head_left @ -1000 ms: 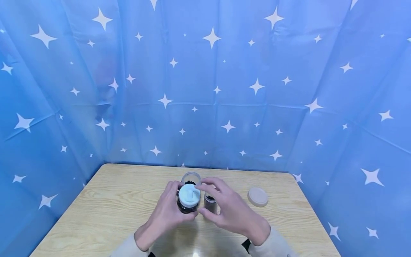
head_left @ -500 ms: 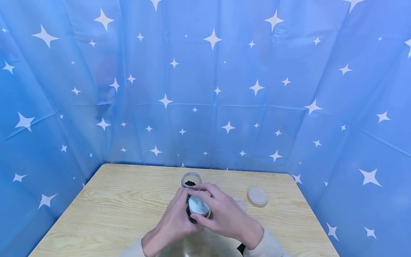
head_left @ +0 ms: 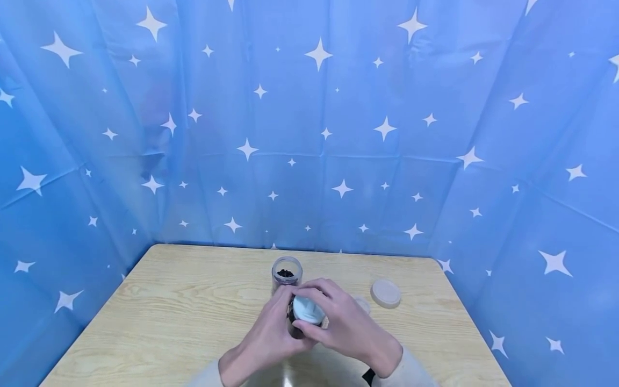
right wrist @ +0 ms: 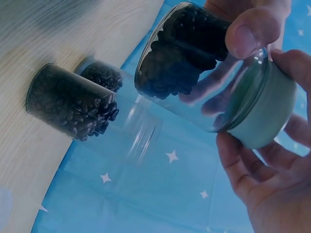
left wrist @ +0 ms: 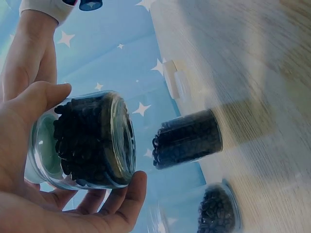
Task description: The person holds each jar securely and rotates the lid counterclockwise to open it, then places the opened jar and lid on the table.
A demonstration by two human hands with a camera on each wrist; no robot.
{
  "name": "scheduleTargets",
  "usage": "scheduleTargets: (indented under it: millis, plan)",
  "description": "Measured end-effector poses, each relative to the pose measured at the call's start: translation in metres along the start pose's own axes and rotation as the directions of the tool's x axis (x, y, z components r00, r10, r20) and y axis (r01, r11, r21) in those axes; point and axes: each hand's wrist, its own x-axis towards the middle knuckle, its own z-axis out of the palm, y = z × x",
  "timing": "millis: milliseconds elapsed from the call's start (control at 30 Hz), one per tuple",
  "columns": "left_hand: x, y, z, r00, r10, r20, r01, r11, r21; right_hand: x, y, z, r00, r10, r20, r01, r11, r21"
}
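Observation:
My left hand (head_left: 273, 325) grips the side of a clear glass jar (left wrist: 90, 141) partly filled with dark, coffee-like beans. It is held above the table. On its mouth sits a pale green lid (head_left: 308, 310). My right hand (head_left: 348, 322) grips the lid's rim, thumb on the near side and fingers on the far side, as the right wrist view (right wrist: 269, 104) also shows for the lid. Below stands an uncovered straight-sided clear jar of dark beans (right wrist: 73, 102), mostly hidden by my hands in the head view. Another open jar with beans (head_left: 287, 274) stands behind my hands.
A round beige lid (head_left: 385, 293) lies on the wooden table (head_left: 193, 301) to the right. Between it and my right hand lies a small translucent disc (head_left: 362, 305), partly covered. A blue star-patterned curtain (head_left: 309, 177) hangs behind the table's far edge.
Both hands have moved right and slightly nearer with the lidded jar, now in front of the straight-sided jar. My right hand has gone from beside the lid to gripping it.

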Motion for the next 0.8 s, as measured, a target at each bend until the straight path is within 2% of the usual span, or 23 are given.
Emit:
scheduleTargets:
  millis: [233, 567, 800]
  plan:
    - [-0.001, 0.0012, 0.003, 1.0, 0.014, 0.022, -0.013, 0.999, -0.046, 0.0, 0.0003, -0.0017, 0.999, -0.007, -0.039, 0.008, 1.0, 0.005]
    - [0.0006, 0.004, 0.0078, 0.996, -0.073, 0.044, 0.075, 0.995, -0.064, 0.0003, 0.0, 0.0011, 0.997, 0.012, -0.072, -0.01, 1.0, 0.028]
    - [0.0019, 0.0001, 0.0082, 0.999, -0.047, 0.025, 0.048, 0.996, -0.075, -0.0026, 0.0026, 0.0004, 0.998, -0.01, -0.066, 0.009, 1.0, -0.01]
